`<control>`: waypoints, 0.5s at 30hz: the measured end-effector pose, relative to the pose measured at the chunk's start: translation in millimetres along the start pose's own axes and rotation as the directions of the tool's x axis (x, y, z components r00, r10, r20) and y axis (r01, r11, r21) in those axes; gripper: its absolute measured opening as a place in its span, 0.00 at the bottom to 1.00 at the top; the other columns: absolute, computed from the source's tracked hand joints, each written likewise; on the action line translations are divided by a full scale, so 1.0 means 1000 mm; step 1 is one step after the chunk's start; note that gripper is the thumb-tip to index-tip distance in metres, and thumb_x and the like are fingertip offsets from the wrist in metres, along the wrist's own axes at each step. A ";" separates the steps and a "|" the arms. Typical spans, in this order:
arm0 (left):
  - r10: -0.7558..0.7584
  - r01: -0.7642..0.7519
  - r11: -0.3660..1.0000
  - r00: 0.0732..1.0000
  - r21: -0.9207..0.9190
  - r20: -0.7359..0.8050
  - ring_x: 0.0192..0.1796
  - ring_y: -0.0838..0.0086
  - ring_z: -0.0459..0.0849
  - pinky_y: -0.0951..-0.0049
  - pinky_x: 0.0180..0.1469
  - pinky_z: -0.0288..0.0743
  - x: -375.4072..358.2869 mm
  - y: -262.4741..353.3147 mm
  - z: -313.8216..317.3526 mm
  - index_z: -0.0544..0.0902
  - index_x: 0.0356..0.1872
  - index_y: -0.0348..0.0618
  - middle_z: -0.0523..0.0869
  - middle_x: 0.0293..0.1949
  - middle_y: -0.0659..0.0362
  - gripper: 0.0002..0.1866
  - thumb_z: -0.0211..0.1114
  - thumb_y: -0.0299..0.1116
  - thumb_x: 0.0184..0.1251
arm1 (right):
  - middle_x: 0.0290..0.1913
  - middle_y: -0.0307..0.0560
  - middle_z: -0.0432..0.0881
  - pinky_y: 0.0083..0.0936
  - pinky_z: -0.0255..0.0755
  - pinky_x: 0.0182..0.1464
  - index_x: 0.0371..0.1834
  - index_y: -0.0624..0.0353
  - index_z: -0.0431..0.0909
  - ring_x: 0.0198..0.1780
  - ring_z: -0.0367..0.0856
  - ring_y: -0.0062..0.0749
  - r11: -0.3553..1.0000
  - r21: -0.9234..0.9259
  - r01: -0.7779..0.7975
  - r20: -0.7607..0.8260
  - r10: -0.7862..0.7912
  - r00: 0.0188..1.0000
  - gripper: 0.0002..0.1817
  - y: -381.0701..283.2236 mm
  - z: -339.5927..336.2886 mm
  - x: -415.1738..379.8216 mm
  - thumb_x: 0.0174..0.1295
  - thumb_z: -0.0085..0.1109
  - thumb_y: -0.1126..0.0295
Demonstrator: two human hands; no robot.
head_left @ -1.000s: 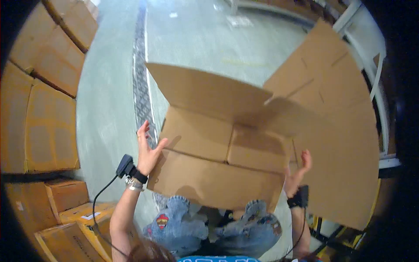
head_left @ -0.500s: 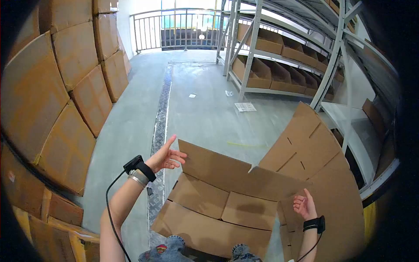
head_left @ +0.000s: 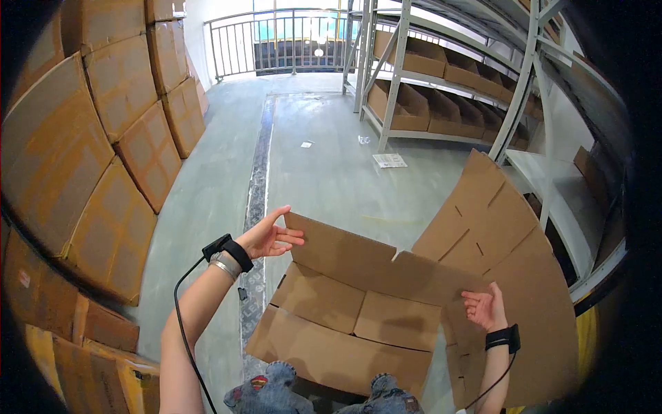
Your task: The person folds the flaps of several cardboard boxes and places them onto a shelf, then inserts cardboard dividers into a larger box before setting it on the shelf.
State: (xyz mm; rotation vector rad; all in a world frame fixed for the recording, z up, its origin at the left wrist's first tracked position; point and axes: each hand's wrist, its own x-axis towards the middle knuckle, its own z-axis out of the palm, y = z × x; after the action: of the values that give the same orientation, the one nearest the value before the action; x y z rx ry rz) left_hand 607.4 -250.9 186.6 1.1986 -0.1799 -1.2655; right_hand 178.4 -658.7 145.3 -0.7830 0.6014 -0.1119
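A big brown cardboard box (head_left: 345,324) sits low in the middle of the view, at about 6 o'clock, resting on the person's knees (head_left: 276,393) in blue jeans. Its top is open. The far flap (head_left: 358,259) stands up, and a large flat piece of cardboard (head_left: 510,276) leans at about 3 o'clock, touching the box's right side.

The left hand (head_left: 270,234) is at the far left corner of the box, at about 9 o'clock from the box's middle. Its fingers (head_left: 289,238) are spread and flat, just touching the top edge of the far flap. It is not pinching anything. The right hand (head_left: 486,307) is at the right side of the box, at about 3 o'clock. Its fingers are loosely curled and open, near the flat cardboard. I cannot tell if they touch it.

The box looks empty, so it is probably light. Cardboard is stiff but it bends and flops if held by one flap. It is not slippery and will not break, but a flap can tear or fold. The best place to hold it is likely on two opposite sides, low down near the corners, with flat palms.

Stacks of boxes (head_left: 83,159) stand at 9 o'clock. Metal shelves (head_left: 441,83) stand at 1 o'clock on the gray floor (head_left: 324,172).
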 end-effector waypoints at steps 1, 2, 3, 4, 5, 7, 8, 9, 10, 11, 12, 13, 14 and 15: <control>-0.014 0.014 1.000 1.000 -0.011 -0.011 0.32 0.73 0.88 0.80 0.34 0.85 0.001 -0.001 0.001 0.79 0.49 0.31 0.87 0.42 0.51 0.39 0.54 0.66 0.62 | 0.32 0.56 0.85 0.26 0.79 0.31 0.50 0.76 0.75 0.25 0.83 0.38 1.000 0.000 -0.019 0.012 0.019 1.000 0.45 0.001 0.000 0.001 0.65 0.33 0.35; -0.031 0.031 0.999 0.999 -0.024 -0.024 0.34 0.71 0.88 0.78 0.35 0.85 0.001 -0.002 0.001 0.79 0.50 0.31 0.86 0.44 0.50 0.39 0.55 0.65 0.61 | 0.33 0.56 0.85 0.26 0.79 0.32 0.50 0.76 0.74 0.27 0.83 0.38 0.999 0.039 -0.004 0.055 0.001 0.998 0.45 0.001 -0.003 0.002 0.65 0.33 0.35; -0.030 0.030 0.998 1.000 -0.051 -0.001 0.36 0.69 0.88 0.76 0.38 0.85 0.000 -0.003 0.001 0.78 0.50 0.31 0.85 0.45 0.49 0.39 0.56 0.64 0.62 | 0.35 0.56 0.85 0.26 0.79 0.32 0.50 0.76 0.74 0.28 0.84 0.38 0.997 0.082 0.004 0.093 -0.012 0.996 0.46 0.001 -0.008 0.005 0.65 0.33 0.34; -0.036 0.038 0.996 0.999 -0.082 0.021 0.38 0.67 0.88 0.74 0.41 0.85 -0.001 -0.002 0.002 0.78 0.50 0.31 0.85 0.46 0.49 0.38 0.56 0.63 0.62 | 0.37 0.56 0.85 0.27 0.79 0.33 0.50 0.76 0.74 0.30 0.84 0.38 0.992 0.129 0.004 0.124 -0.020 0.992 0.46 0.004 -0.005 0.005 0.65 0.34 0.33; -0.054 0.058 0.991 0.998 -0.118 0.041 0.40 0.65 0.88 0.72 0.43 0.85 -0.002 -0.007 -0.002 0.78 0.51 0.30 0.84 0.48 0.48 0.37 0.57 0.62 0.62 | 0.42 0.56 0.84 0.27 0.79 0.34 0.50 0.76 0.74 0.34 0.84 0.38 0.975 0.221 0.026 0.074 -0.043 0.996 0.45 0.005 -0.002 0.006 0.65 0.36 0.34; 0.007 0.016 0.979 0.994 -0.202 0.112 0.49 0.64 0.85 0.63 0.52 0.81 0.003 -0.019 -0.019 0.75 0.54 0.30 0.84 0.50 0.48 0.34 0.58 0.56 0.63 | 0.49 0.55 0.82 0.26 0.80 0.36 0.51 0.73 0.74 0.40 0.84 0.35 0.966 0.244 0.081 -0.022 -0.078 0.997 0.42 0.006 0.000 0.007 0.65 0.40 0.36; -0.015 0.037 0.981 0.993 -0.188 0.118 0.49 0.65 0.85 0.62 0.53 0.80 0.001 -0.019 -0.021 0.75 0.54 0.30 0.84 0.50 0.49 0.33 0.57 0.54 0.64 | 0.52 0.53 0.81 0.24 0.80 0.37 0.52 0.71 0.74 0.41 0.84 0.33 0.979 0.171 0.109 -0.047 -0.102 0.994 0.40 0.007 -0.006 0.009 0.65 0.44 0.37; -0.044 0.101 0.954 0.979 -0.284 0.201 0.49 0.67 0.84 0.62 0.53 0.78 0.001 -0.020 -0.024 0.74 0.55 0.30 0.83 0.52 0.50 0.32 0.55 0.53 0.65 | 0.53 0.56 0.80 0.26 0.81 0.37 0.51 0.72 0.74 0.42 0.84 0.35 0.978 0.157 0.138 -0.015 -0.137 0.990 0.36 0.009 -0.009 0.008 0.66 0.44 0.41; 0.006 0.035 0.969 0.986 -0.244 0.167 0.51 0.68 0.83 0.65 0.54 0.76 -0.004 -0.025 -0.022 0.72 0.57 0.30 0.81 0.55 0.50 0.32 0.53 0.52 0.66 | 0.55 0.58 0.79 0.28 0.81 0.38 0.51 0.73 0.74 0.42 0.84 0.38 0.973 0.147 0.175 0.020 -0.180 0.983 0.33 0.014 -0.010 0.006 0.67 0.45 0.46; 0.032 0.007 0.978 0.982 -0.209 0.187 0.54 0.69 0.80 0.66 0.55 0.74 -0.008 -0.030 -0.023 0.71 0.60 0.30 0.78 0.59 0.49 0.31 0.53 0.50 0.67 | 0.54 0.58 0.79 0.28 0.81 0.38 0.51 0.72 0.74 0.43 0.84 0.38 0.981 0.136 0.138 0.034 -0.144 0.989 0.31 0.019 -0.016 0.003 0.66 0.47 0.49; 0.046 -0.018 0.989 0.980 -0.144 0.194 0.55 0.71 0.79 0.69 0.56 0.72 -0.012 -0.033 -0.019 0.70 0.60 0.29 0.76 0.61 0.48 0.31 0.51 0.48 0.67 | 0.54 0.59 0.79 0.28 0.82 0.38 0.52 0.72 0.73 0.43 0.84 0.38 0.987 0.125 0.105 0.056 -0.112 0.992 0.28 0.019 -0.021 0.004 0.66 0.49 0.52; 0.056 -0.037 0.995 0.977 -0.094 0.204 0.55 0.72 0.79 0.71 0.55 0.72 -0.017 -0.040 -0.018 0.72 0.59 0.31 0.77 0.60 0.49 0.28 0.52 0.46 0.67 | 0.54 0.59 0.79 0.28 0.82 0.38 0.52 0.71 0.73 0.43 0.84 0.38 0.990 0.113 0.079 0.081 -0.088 0.993 0.26 0.024 -0.029 0.004 0.65 0.50 0.56; 0.070 -0.061 0.997 0.974 -0.045 0.215 0.55 0.74 0.79 0.74 0.54 0.72 -0.021 -0.051 -0.019 0.73 0.58 0.32 0.77 0.59 0.50 0.25 0.53 0.43 0.67 | 0.53 0.59 0.79 0.27 0.83 0.38 0.53 0.70 0.73 0.44 0.83 0.39 0.995 0.059 0.076 0.067 -0.080 0.995 0.23 0.034 -0.045 0.002 0.63 0.52 0.59; 0.067 -0.067 0.998 0.987 -0.002 0.145 0.54 0.74 0.78 0.73 0.55 0.72 -0.021 -0.064 -0.029 0.71 0.59 0.31 0.77 0.59 0.51 0.25 0.54 0.41 0.67 | 0.52 0.58 0.80 0.27 0.83 0.37 0.53 0.68 0.72 0.45 0.83 0.39 0.997 0.005 0.077 0.059 -0.077 0.995 0.22 0.044 -0.061 0.000 0.62 0.54 0.63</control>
State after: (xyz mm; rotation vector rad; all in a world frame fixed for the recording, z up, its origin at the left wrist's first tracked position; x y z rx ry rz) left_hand 579.2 -206.7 136.0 1.0942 -0.3262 -1.2938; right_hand 139.5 -665.8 81.6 -0.8043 0.5152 -0.1596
